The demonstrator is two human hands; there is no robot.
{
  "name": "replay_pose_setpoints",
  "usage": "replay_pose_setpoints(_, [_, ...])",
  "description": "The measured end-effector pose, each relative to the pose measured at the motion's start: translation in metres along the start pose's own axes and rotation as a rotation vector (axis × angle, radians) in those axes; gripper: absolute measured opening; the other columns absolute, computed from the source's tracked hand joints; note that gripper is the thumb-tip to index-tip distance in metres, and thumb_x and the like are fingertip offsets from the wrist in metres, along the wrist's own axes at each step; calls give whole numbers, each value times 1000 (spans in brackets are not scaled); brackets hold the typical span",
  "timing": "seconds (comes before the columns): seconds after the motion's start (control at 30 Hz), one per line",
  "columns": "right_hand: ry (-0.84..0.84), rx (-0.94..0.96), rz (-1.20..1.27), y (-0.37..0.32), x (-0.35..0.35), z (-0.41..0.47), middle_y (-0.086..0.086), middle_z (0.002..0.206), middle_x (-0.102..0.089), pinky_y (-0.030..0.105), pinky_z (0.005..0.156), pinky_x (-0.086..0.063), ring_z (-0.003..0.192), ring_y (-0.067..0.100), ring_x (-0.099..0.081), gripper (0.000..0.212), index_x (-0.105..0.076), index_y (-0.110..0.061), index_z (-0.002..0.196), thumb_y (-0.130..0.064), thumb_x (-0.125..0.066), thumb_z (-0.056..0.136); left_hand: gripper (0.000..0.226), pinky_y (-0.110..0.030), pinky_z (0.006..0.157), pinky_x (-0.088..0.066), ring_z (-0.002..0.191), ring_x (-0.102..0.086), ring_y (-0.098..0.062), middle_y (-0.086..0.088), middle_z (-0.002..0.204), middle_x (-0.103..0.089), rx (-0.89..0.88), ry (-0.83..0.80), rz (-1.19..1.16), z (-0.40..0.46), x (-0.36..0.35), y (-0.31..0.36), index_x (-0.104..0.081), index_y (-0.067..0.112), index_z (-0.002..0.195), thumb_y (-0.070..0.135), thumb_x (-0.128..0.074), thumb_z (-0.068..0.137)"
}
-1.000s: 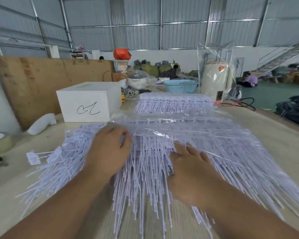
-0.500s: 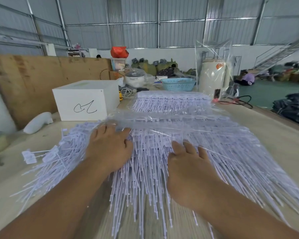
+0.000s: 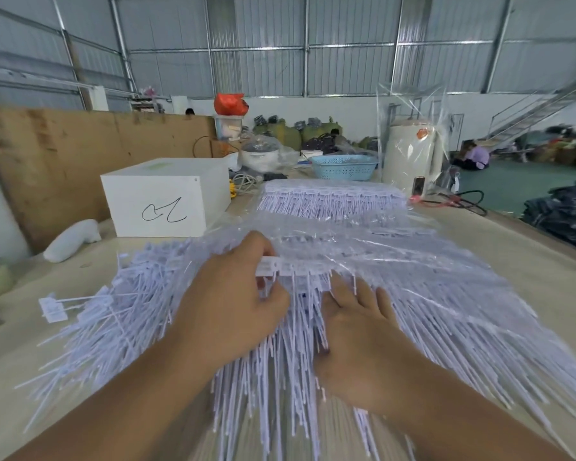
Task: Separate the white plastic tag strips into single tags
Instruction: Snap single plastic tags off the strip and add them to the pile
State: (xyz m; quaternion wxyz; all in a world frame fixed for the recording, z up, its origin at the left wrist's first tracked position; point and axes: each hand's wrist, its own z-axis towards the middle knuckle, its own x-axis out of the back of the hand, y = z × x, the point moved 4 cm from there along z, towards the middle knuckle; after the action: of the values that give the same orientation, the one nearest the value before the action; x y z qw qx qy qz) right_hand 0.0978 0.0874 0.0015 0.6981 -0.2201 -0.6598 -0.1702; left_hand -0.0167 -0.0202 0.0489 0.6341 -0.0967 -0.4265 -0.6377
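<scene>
Pinching one tag strip [image 3: 293,266] at its near end, at twelve o'clock from left hand [image 3: 233,304], fingers curled round it. Pressing flat on spread tag strips [image 3: 429,311], right hand [image 3: 363,331], fingers straight, mid-table [image 3: 546,281].

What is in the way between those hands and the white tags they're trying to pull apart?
Nothing visible blocks them. The left hand already pinches the head end of a tag strip, and the right hand rests flat on the tag stems. The clear plastic wrap covers the pile beyond the fingers, not the strip being held.
</scene>
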Motion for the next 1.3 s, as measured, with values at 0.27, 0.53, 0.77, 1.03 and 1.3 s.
replay_pose_setpoints(0.27, [247, 98, 337, 20, 23, -1, -9, 160, -12, 41, 122, -1, 144, 10, -1, 63, -36, -32, 145, -51, -54, 88, 27, -21, 44, -45, 47, -57, -9, 6, 64, -65, 131, 159, -339, 0, 5, -2, -50, 31, 82, 10, -66, 76])
replay_pose_setpoints(0.53, [559, 248, 435, 17, 45, -14, -27, 132, -31, 48, 119, -14, 125, -6, -17, 52, -35, -25, 143, -43, -43, 95, 33, -28, 50, -50, 56, -62, -22, -5, 63, -64, 178, 192, -922, 5, 18, -3, -58, 27, 67, -5, -52, 65])
replay_pose_setpoints(0.77, [582, 188, 218, 15, 53, -13, -1, 99, -54, 41, 90, -38, 97, 22, -45, 38, -62, -19, 115, -48, -45, 96, 23, -29, 48, -46, 48, -56, -22, -9, 55, -59, 233, 132, -823, 8, 12, -23, -58, 23, 66, 2, -52, 61])
replay_pose_setpoints(1.03, [769, 246, 60, 16, 88, -31, 4, 70, -51, 33, 62, -40, 67, 27, -50, 30, -72, -8, 88, -37, -67, 84, 13, -30, 48, -46, 52, -52, -25, -19, 75, -65, 252, -34, -1002, 6, 11, -20, -61, 17, 77, 10, -62, 66])
replay_pose_setpoints(1.3, [588, 281, -42, 12, 96, -46, -3, 74, -54, 29, 49, -42, 71, 22, -55, 43, -74, -18, 94, -52, -50, 84, 30, -25, 46, -44, 46, -51, -20, -11, 58, -62, 272, -115, -900, 6, 8, -13, -63, 15, 62, 36, -84, 69])
